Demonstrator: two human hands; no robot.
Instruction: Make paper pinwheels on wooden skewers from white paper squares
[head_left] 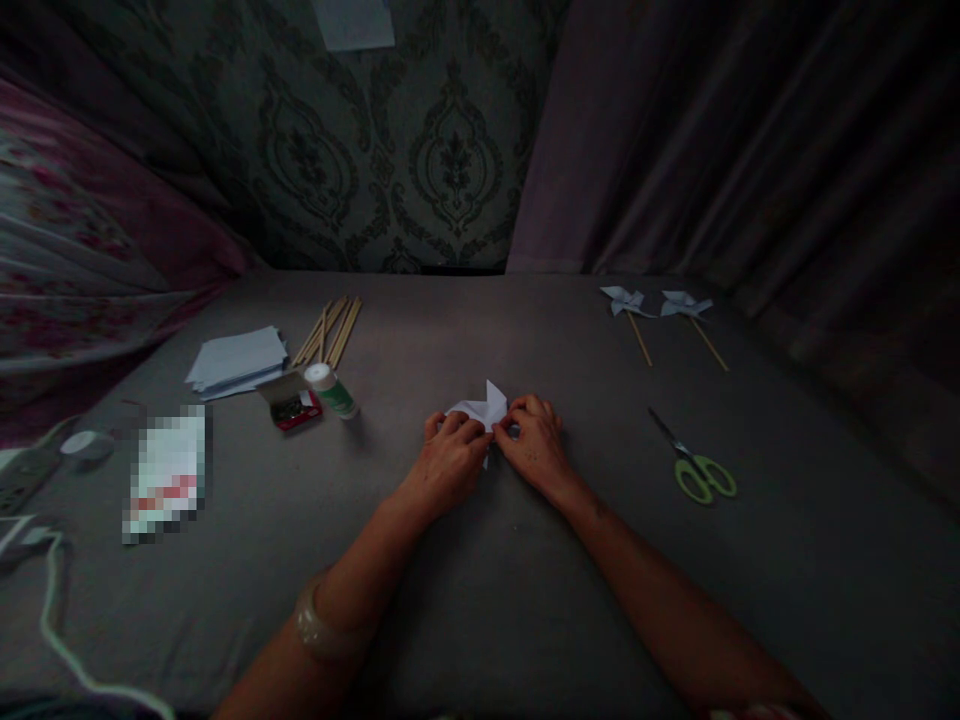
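Both my hands meet at the middle of the grey cloth surface over a small folded white paper piece. My left hand has its fingers curled and pinched on the paper's left part. My right hand is also closed, pinching the paper's right side where a point sticks up. The paper lies on the cloth under my fingers, partly hidden by them.
Green-handled scissors lie to the right. Two finished paper pinwheels on sticks rest at the back right. To the left are a glue bottle, a small red box, wooden sticks and a paper stack.
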